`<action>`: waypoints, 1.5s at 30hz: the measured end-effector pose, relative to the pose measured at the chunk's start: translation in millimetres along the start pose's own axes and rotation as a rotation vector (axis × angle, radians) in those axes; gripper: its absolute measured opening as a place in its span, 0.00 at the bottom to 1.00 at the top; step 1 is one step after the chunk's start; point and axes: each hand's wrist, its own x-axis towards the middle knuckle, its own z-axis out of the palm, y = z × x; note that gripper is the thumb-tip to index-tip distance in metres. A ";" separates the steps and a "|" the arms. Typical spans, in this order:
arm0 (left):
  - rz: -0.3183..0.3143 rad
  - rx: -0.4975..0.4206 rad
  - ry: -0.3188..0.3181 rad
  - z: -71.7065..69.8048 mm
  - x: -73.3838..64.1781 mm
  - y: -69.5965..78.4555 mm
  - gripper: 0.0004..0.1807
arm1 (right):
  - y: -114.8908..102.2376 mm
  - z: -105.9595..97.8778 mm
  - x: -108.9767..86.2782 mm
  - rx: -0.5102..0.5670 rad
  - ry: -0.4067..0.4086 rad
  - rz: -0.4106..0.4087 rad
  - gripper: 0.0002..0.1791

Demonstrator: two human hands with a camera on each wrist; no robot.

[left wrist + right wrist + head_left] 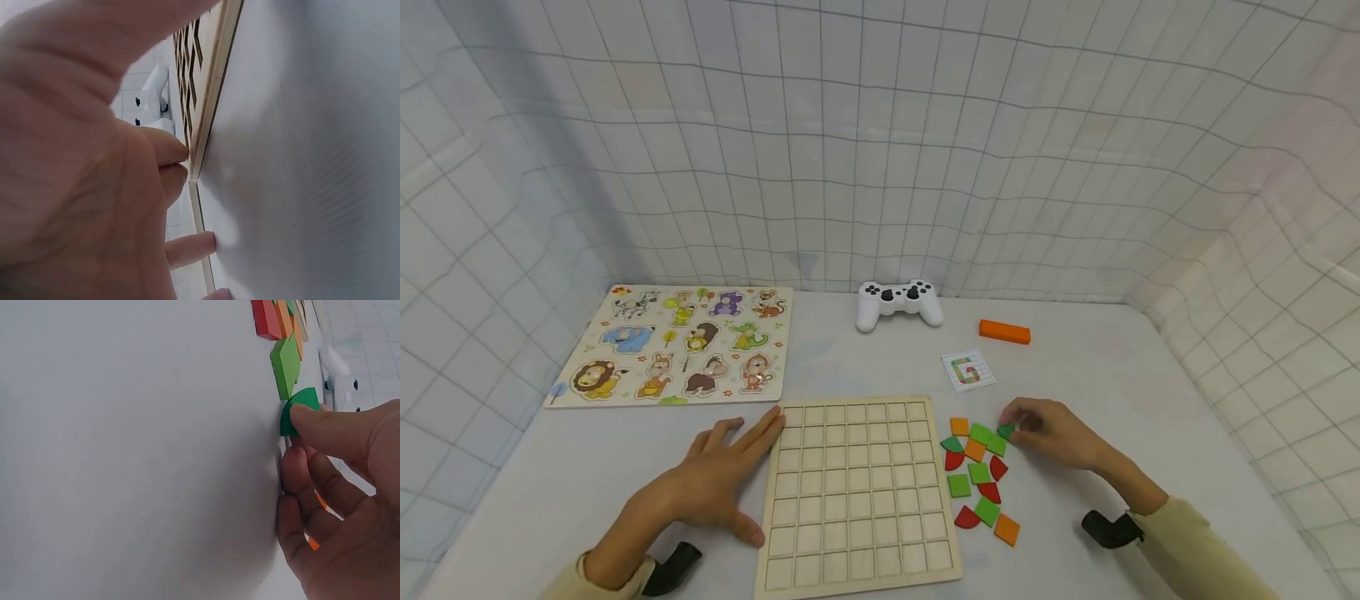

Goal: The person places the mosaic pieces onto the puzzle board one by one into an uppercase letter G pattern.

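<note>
Grid board (860, 481) is framed on the left by the left hand (718, 475): its far-left corner is met by fingertips, its left edge by the thumb. Fingers are spread, nothing is grasped. Board's right edge is flanked by loose tiles (958, 485) in red, orange and green, with only a narrow strip of table (1075, 358) between. A dark green piece (1006, 431) is pinched between thumb and fingers of the right hand (1051, 432) at the far right of the tile cluster; grip is closed to the piece's thickness. Wide room is left between right hand and right-side wall covering; some also beyond the board, short of the white game controller (898, 298).

Dark green piece is partly covered by the thumb; whether the light green tile beside it is touched cannot be told. Board's near-left corner is run close to the bottom of the head view. Both sleeves are cut off. In the left wrist view most of the board is hidden by the palm.

Animal puzzle (621, 400) is set at far left, nearly corner to corner with the board. A printed card (967, 370) is placed beyond the tiles, an orange block (1004, 332) farther back.
</note>
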 end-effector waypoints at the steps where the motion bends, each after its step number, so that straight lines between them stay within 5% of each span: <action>1: 0.005 0.008 0.003 0.2 -0.5 0.2 0.79 | -0.6 -1.0 0.3 0.004 -0.008 0.006 0.08; 18: 0.010 0.016 -0.008 -1.4 -1.9 1.1 0.78 | -4.6 -3.3 4.8 0.054 0.041 0.047 0.10; 32: 0.000 -0.003 -0.022 -2.0 -1.4 2.0 0.78 | -21.7 2.8 15.3 0.267 0.027 0.122 0.08; 38: -0.012 -0.015 -0.028 -1.9 -1.7 2.3 0.78 | -25.6 2.6 19.9 0.202 -0.007 0.050 0.17; 45: -0.004 -0.017 -0.032 -1.9 -2.8 2.2 0.77 | -30.0 5.2 26.8 0.164 -0.009 -0.004 0.12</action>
